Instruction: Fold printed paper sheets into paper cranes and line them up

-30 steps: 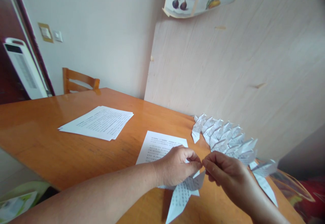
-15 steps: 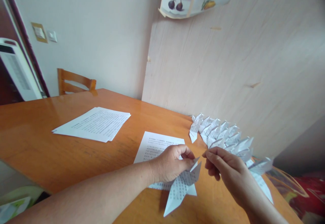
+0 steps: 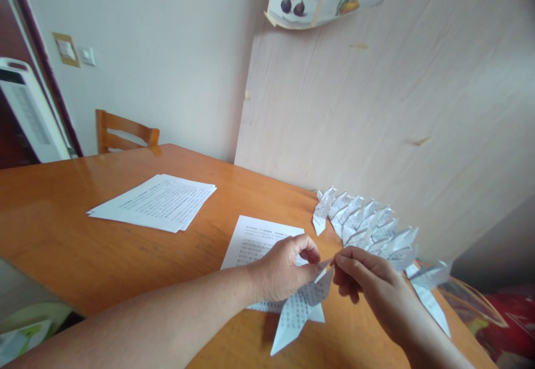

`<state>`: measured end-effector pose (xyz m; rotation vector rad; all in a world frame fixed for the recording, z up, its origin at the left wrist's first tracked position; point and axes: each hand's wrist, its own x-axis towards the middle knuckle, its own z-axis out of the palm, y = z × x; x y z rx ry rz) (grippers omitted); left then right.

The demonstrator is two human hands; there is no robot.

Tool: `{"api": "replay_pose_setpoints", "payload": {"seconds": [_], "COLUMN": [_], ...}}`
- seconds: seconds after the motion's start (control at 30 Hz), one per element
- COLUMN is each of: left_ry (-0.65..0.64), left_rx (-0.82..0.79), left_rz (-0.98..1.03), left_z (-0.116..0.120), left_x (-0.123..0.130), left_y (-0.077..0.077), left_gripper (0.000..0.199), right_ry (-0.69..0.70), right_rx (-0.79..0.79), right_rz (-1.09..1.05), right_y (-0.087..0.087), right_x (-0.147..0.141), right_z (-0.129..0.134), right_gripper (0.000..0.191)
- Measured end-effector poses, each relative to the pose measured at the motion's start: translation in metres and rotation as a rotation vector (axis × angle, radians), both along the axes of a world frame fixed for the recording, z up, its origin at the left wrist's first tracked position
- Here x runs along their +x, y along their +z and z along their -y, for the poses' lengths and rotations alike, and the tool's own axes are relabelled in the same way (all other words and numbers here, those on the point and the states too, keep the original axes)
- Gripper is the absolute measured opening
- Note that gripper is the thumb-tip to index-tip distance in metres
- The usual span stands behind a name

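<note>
Between thumb and fingers, my left hand [image 3: 284, 268] pinches a folded paper figure [image 3: 296, 307] with printed text. The figure has long pointed flaps, one slanting down toward the front of the table. My right hand [image 3: 368, 285] is closed, its thumb and forefinger at the figure's small raised tip. A printed sheet [image 3: 251, 241] lies flat beneath my left hand and partly hidden by it. Past my right hand, several folded paper figures [image 3: 363, 218] stand close together in rows along the wall.
A stack of printed sheets [image 3: 159, 202] lies on the wooden table [image 3: 125, 268] at left. One more folded figure [image 3: 432, 274] is near the right edge, by a white paper piece [image 3: 432, 307]. A wooden chair [image 3: 125, 132] stands behind the table.
My right hand has moved slightly left, and its fingertips have closed on the tip of the folded paper figure. My left hand keeps its hold.
</note>
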<state>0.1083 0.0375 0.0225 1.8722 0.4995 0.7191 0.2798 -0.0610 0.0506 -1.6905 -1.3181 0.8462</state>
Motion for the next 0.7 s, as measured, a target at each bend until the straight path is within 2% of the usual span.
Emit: {"api": "replay_pose_setpoints", "payload": {"seconds": [0.2,0.4,0.7], "left_ry": [0.007,0.031,0.044], "left_rx": [0.024,0.060,0.108], "left_rz": [-0.005,-0.012,0.001], "left_z": [0.001,0.003,0.001], "left_x": [0.000,0.001,0.002], "left_y": [0.000,0.001,-0.002], "left_gripper": [0.016,0.011,0.007], "right_ry": [0.092,0.148,0.079], "right_rx": [-0.009,0.008,0.118], "right_rz": [0.035,0.156,0.336], "right_y": [0.002,-0.001,-0.008], "right_x": [0.002,0.004,0.000], "right_z": [0.002,0.003,0.002], "right_gripper": [0.040,0.031,0.017]}}
